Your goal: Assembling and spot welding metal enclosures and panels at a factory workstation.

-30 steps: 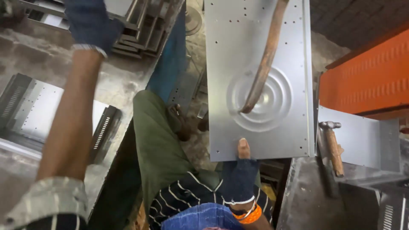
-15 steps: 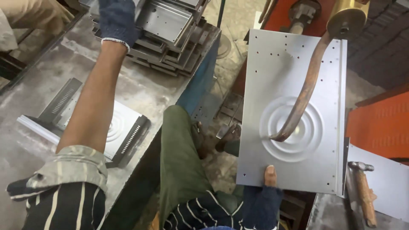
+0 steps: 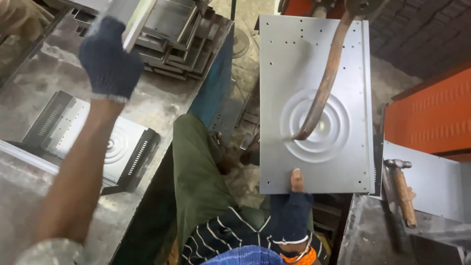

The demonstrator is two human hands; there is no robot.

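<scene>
I am holding the big metal sheet (image 3: pixel 314 98) by its near edge with my right hand (image 3: pixel 293 206), thumb pressed on top. A bent copper arm (image 3: pixel 324 83) is touching the rings in its middle. Left of the sheet, my left hand (image 3: pixel 110 61) is gripping a metal piece (image 3: pixel 132 17) by the stack of trays (image 3: pixel 176 34). I think many are still waiting.

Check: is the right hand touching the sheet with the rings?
Touching. The head view shows the right hand with its bare thumb pressed flat on the near edge of the sheet, no gap between them.
</scene>
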